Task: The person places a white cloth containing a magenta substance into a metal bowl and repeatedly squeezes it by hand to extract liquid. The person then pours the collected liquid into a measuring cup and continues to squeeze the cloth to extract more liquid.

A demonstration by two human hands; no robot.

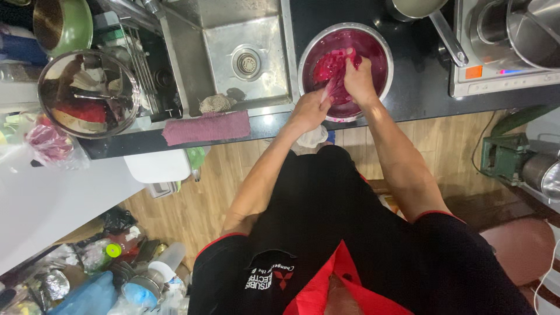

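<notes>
Both hands work inside the round steel bowl (pixel 382 49) on the dark tabletop (pixel 420 87), right of the sink (pixel 221 46). The right hand (pixel 359 81) and left hand (pixel 309 108) each have their grip closed around the wet magenta cloth (pixel 332 67).

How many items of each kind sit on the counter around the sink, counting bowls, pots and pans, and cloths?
Metal bowls: 2, the bowl of pink liquid that both hands work in, and the bowl of dishes left of the sink.
Pots and pans: 3, the green pot, the long-handled pan and the steel pot.
Cloths: 1, the pink cloth.
Total: 6
</notes>
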